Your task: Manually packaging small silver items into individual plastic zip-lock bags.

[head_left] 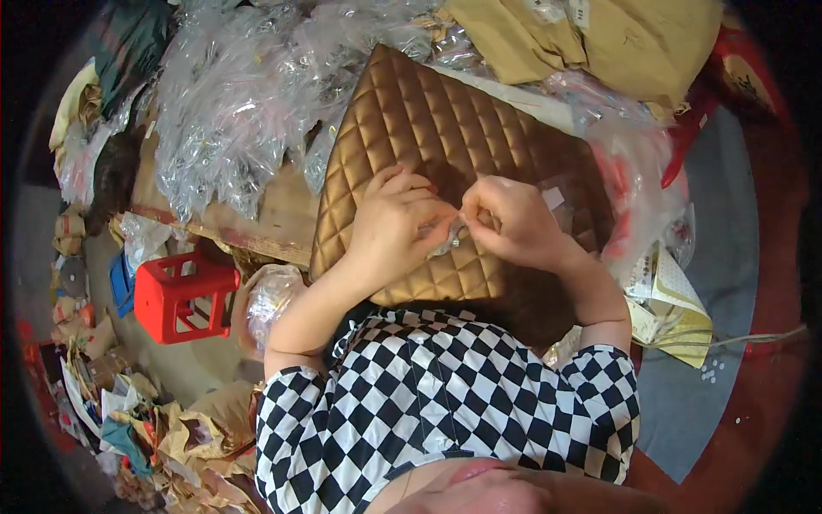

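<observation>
Both my hands meet over a brown quilted pad [402,111]. My left hand [402,214] has its thumb and forefinger pinched together, its other fingers loosely bent. My right hand [514,218] is curled, its thumb and forefinger pressed together beside the left fingertips. Between the fingertips hangs a small clear plastic bag [451,243]; what is inside it is too small to tell. Next to my right hand, a piece of clear film with a white label [554,198] lies on the pad.
A large heap of clear plastic bags [227,111] covers a cardboard surface at the far left. Brown paper packages [599,47] lie at the far right, near red-tinted plastic bags [638,184]. A red plastic stool [182,297] stands at left, above scattered paper and packaging [205,428].
</observation>
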The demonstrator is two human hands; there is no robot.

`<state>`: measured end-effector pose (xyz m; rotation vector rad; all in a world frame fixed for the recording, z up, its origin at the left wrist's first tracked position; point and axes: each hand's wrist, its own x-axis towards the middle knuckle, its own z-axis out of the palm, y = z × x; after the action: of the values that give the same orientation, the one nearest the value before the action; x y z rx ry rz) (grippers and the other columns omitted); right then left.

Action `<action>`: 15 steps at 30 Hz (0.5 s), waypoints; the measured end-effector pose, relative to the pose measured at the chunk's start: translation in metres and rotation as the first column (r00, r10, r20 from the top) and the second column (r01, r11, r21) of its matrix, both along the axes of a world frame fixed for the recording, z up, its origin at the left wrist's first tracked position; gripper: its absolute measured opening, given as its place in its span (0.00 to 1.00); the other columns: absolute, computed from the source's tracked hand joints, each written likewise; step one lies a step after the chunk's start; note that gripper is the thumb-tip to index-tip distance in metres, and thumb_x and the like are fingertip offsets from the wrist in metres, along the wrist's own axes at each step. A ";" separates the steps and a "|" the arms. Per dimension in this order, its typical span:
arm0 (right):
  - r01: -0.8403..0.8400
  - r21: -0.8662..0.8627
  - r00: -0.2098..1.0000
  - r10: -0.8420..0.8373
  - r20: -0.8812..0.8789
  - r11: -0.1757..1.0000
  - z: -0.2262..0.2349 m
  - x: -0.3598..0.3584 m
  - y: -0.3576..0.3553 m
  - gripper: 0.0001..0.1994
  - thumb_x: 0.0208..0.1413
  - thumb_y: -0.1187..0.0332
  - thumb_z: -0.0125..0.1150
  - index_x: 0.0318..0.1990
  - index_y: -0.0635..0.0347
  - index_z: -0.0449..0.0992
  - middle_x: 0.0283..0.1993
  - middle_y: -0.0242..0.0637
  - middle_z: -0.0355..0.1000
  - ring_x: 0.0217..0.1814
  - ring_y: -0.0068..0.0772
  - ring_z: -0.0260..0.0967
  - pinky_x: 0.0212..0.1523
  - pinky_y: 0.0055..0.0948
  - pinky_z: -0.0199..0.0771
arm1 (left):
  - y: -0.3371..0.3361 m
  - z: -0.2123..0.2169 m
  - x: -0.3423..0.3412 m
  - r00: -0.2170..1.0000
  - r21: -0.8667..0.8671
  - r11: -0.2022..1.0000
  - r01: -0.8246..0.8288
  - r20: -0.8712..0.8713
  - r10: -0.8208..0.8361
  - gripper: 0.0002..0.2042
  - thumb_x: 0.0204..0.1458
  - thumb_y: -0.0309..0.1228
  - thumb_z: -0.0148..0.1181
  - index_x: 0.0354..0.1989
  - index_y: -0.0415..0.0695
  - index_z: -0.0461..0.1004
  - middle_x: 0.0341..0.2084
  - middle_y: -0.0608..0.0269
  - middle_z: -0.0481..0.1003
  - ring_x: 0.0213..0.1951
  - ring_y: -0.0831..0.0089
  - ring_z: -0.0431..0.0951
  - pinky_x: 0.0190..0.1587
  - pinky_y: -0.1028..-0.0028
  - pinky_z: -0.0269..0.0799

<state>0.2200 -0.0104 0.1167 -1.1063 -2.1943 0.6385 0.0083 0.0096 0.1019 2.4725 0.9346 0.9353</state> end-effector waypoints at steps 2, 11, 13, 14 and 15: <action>-0.017 0.060 1.000 0.017 -0.005 0.998 -0.004 0.001 -0.003 0.06 0.46 0.73 0.60 0.31 0.56 0.69 0.27 0.37 0.69 0.31 0.43 0.70 0.31 0.38 0.69 | 0.002 -0.006 -0.009 0.995 -0.045 0.995 -0.093 0.031 0.094 0.06 0.39 0.28 0.66 0.29 0.46 0.82 0.28 0.59 0.79 0.42 0.63 0.77 0.49 0.64 0.68; -0.006 -0.347 0.945 -0.109 -0.310 0.938 -0.012 0.003 0.007 0.06 0.49 0.77 0.63 0.29 0.59 0.70 0.30 0.32 0.72 0.31 0.24 0.71 0.32 0.25 0.69 | -0.002 -0.049 -0.025 0.742 -0.697 0.703 0.141 0.544 0.391 0.05 0.53 0.27 0.62 0.37 0.40 0.78 0.35 0.61 0.79 0.41 0.73 0.77 0.46 0.73 0.70; -0.160 -0.363 0.928 0.014 -0.372 0.918 -0.006 0.011 0.011 0.06 0.49 0.77 0.63 0.30 0.60 0.71 0.31 0.32 0.72 0.31 0.23 0.71 0.33 0.25 0.68 | -0.009 -0.063 -0.039 0.869 -0.752 0.657 0.056 0.360 0.338 0.07 0.57 0.28 0.59 0.40 0.39 0.75 0.37 0.66 0.78 0.40 0.79 0.75 0.44 0.77 0.69; -0.310 -0.378 0.889 0.126 -0.440 0.872 -0.005 0.017 0.014 0.05 0.49 0.77 0.63 0.31 0.60 0.72 0.32 0.32 0.73 0.32 0.23 0.71 0.34 0.25 0.68 | -0.017 -0.060 -0.037 0.802 -0.724 0.660 0.202 0.509 0.313 0.06 0.57 0.27 0.59 0.40 0.39 0.75 0.34 0.68 0.77 0.38 0.82 0.73 0.42 0.80 0.68; -0.319 -0.374 0.888 0.136 -0.440 0.871 -0.003 0.020 0.021 0.05 0.49 0.77 0.63 0.31 0.60 0.72 0.32 0.32 0.73 0.32 0.23 0.71 0.34 0.25 0.68 | -0.024 -0.059 -0.037 0.709 -0.678 0.655 0.332 0.638 0.301 0.06 0.58 0.27 0.59 0.39 0.38 0.74 0.31 0.71 0.75 0.35 0.84 0.72 0.39 0.82 0.67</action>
<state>0.2404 0.0104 0.1135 -0.8162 -1.8747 1.3946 -0.0287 -0.0142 0.0432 1.2049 0.7689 1.0664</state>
